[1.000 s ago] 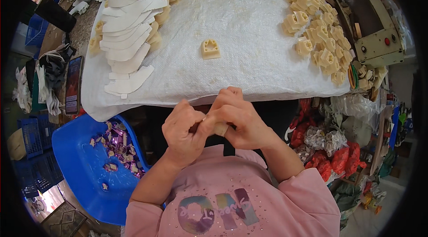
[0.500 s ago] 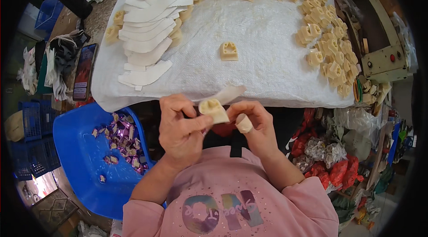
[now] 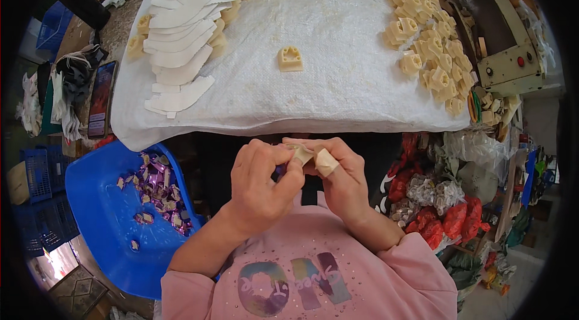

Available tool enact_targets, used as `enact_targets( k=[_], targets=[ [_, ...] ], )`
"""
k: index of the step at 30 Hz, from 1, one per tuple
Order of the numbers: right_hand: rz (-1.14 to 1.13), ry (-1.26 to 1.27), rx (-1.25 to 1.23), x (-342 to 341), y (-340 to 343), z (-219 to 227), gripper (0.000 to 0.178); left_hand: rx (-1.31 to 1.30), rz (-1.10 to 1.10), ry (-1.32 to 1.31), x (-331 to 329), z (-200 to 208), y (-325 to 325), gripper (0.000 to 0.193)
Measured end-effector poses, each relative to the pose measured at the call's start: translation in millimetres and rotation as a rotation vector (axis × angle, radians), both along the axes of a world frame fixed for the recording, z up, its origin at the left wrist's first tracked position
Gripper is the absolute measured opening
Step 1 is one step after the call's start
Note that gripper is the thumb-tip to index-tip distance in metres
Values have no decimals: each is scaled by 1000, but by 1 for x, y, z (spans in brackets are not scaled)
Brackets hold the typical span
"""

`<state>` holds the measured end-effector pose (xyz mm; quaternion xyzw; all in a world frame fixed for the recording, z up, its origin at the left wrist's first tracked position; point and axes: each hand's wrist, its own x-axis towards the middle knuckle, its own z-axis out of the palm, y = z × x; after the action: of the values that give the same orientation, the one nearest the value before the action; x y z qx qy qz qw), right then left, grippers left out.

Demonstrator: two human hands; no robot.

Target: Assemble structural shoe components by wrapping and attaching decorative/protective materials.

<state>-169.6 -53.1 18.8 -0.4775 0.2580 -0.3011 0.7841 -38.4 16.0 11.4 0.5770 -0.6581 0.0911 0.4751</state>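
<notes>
Close in front of my chest, my left hand (image 3: 262, 178) pinches a small cream moulded piece (image 3: 301, 153), gripped between thumb and fingers. My right hand (image 3: 342, 178) closes on the same piece from the other side, its fingers curled behind it. A beige cover (image 3: 326, 163) wraps the right thumb. My fingers hide most of the piece, and no white strip can be made out in them. Beyond my hands, a single cream arched piece (image 3: 290, 59) stands on the white cloth (image 3: 241, 91).
Overlapping white strips (image 3: 181, 67) lie at the left of the cloth. Many cream pieces (image 3: 437, 49) are heaped at the right. A phone (image 3: 101, 100) rests beside the cloth; below it a blue basin (image 3: 102, 223) holds purple pieces (image 3: 161, 184). Red bags (image 3: 443, 217) sit lower right.
Both hands have drawn together and turned around the cream piece, which is now mostly covered. The white strip seen behind it earlier is out of sight. The whole view has shifted slightly.
</notes>
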Motion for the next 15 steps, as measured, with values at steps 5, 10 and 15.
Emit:
enact_targets(
  k=[5,10,15],
  targets=[
    [67,325,-551,2,-14,2,27,112,55,-64,4,-1,-1,19],
    [294,178,-178,-2,-44,1,28,70,-138,604,6,-6,5,23],
    [486,29,-71,-3,-52,-1,37,56,-327,529,4,-7,12,21]
  ],
)
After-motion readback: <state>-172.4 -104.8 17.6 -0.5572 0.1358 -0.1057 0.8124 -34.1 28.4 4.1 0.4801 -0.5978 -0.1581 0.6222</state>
